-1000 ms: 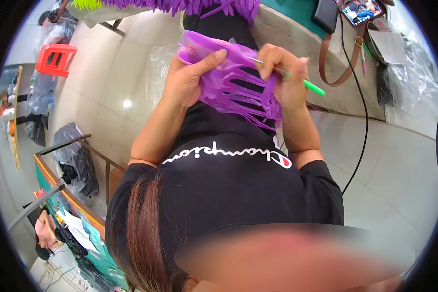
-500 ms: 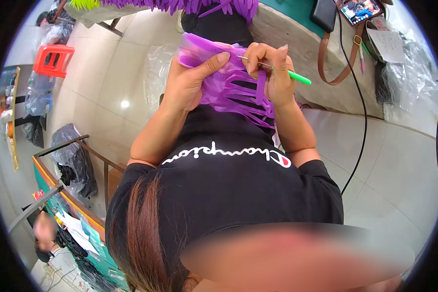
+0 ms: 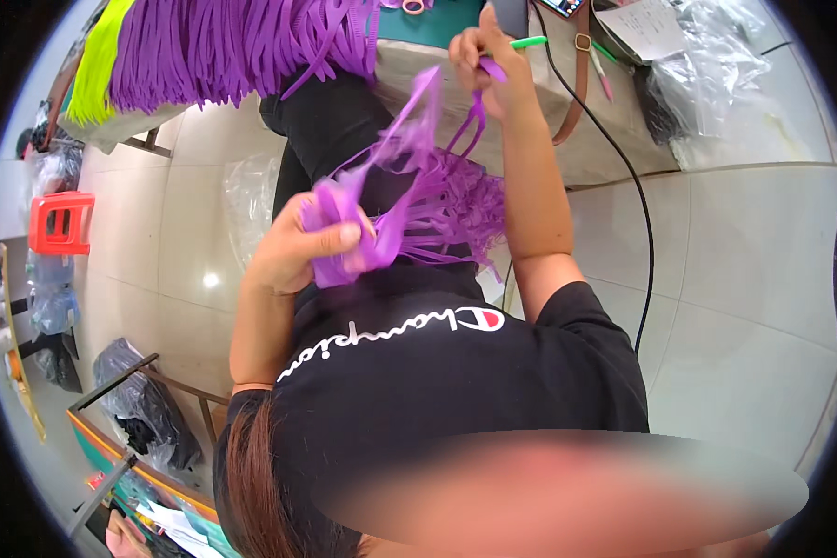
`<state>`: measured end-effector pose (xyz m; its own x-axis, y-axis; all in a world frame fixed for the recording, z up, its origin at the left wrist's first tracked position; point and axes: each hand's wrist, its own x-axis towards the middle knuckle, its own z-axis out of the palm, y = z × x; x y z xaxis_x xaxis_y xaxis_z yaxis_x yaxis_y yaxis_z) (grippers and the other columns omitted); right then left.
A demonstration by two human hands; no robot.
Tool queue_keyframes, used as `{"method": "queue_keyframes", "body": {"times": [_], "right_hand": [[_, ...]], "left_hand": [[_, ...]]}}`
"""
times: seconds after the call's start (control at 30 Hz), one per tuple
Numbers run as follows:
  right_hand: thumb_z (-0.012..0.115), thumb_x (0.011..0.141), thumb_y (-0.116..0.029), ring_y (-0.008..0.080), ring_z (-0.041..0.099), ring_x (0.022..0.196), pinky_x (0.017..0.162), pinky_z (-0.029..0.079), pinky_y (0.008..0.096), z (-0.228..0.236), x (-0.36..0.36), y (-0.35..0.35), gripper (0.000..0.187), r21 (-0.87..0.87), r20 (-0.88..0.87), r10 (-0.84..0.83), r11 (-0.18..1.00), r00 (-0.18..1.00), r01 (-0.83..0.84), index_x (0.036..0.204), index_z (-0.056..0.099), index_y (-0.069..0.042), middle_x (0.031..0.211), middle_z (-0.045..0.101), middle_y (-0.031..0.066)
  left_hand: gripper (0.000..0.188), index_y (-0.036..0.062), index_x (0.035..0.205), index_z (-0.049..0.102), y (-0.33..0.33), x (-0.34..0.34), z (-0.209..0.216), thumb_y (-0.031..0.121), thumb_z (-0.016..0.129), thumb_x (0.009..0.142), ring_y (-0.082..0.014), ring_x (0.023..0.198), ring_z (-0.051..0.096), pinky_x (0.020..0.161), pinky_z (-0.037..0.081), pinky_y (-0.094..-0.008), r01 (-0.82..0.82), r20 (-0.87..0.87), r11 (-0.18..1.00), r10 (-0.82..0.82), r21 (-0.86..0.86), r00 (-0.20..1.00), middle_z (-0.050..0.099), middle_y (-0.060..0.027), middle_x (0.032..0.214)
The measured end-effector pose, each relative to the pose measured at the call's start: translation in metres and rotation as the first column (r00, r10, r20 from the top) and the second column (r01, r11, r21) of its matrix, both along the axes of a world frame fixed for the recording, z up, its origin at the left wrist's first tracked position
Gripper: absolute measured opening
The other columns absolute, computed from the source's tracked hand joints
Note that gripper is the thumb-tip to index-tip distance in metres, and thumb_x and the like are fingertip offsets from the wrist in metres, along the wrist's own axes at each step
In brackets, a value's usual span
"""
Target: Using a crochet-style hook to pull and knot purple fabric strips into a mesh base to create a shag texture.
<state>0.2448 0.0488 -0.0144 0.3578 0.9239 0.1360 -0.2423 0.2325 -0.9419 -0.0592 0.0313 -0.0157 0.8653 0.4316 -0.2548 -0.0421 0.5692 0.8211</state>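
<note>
My left hand (image 3: 302,244) is closed around a bunched sheet of thin, soft purple rubber-like material (image 3: 386,219), held in front of my waist. A stretched loop of it rises from the hand and is smeared by motion. Thin purple strips from it hang over my lap. Raised near the table edge, my right hand (image 3: 493,70) grips a pick with a green handle (image 3: 528,43); its tip is hidden. The same hand holds a purple strap (image 3: 491,68), and a forked purple strand (image 3: 470,126) hangs below it.
Many purple straps (image 3: 214,46) and yellow-green straps (image 3: 98,70) drape over the table's front edge. A phone (image 3: 564,6), a brown belt strap (image 3: 583,42) and clear plastic bags (image 3: 716,46) lie at right. A black cable (image 3: 644,214) runs down; a red stool (image 3: 60,223) stands at left.
My hands have moved apart: the left came down toward my waist with the purple sheet, the right went up toward the table with pick and strap. The view has shifted, showing more table.
</note>
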Motion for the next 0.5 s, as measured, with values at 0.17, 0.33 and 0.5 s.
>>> {"method": "queue_keyframes", "body": {"times": [0.17,0.33,0.5], "right_hand": [[0.036,0.098,-0.042,0.0104,0.041,0.052,0.049,0.032,0.0226,0.008,-0.051,-0.036,0.057,0.147,-0.071,0.547,0.833,0.834,-0.534,0.062,0.053,-0.001,0.065,0.054,0.0098],[0.045,0.096,-0.034,0.0156,0.051,0.061,0.054,0.039,0.0270,-0.001,-0.099,-0.060,0.047,0.263,0.399,0.184,0.916,0.898,-0.304,0.069,0.057,0.002,0.071,0.058,0.0109],[0.050,0.094,-0.029,0.0210,0.058,0.062,0.056,0.046,0.0290,-0.015,-0.109,-0.064,0.039,0.435,0.666,-0.104,0.858,0.739,-0.272,0.071,0.059,0.001,0.070,0.057,0.0117]], "left_hand": [[0.013,-0.0008,0.092,0.062,-0.001,0.024,-0.004,0.010,0.065,0.085,-0.0115,0.066,0.060,0.062,0.048,-0.0240,-0.504,0.011,0.862,0.505,0.056,0.863,0.064,-0.0051,0.077],[0.011,-0.0010,0.093,0.063,-0.002,0.032,-0.016,0.009,0.063,0.087,-0.0110,0.071,0.062,0.065,0.049,-0.0240,-0.664,0.122,0.729,0.653,0.166,0.747,0.066,-0.0067,0.085],[0.012,-0.0001,0.083,0.066,-0.005,0.038,-0.008,0.012,0.066,0.085,-0.0058,0.065,0.057,0.058,0.044,-0.0203,-0.707,0.066,0.659,0.718,0.257,0.693,0.064,-0.0016,0.076]]}}
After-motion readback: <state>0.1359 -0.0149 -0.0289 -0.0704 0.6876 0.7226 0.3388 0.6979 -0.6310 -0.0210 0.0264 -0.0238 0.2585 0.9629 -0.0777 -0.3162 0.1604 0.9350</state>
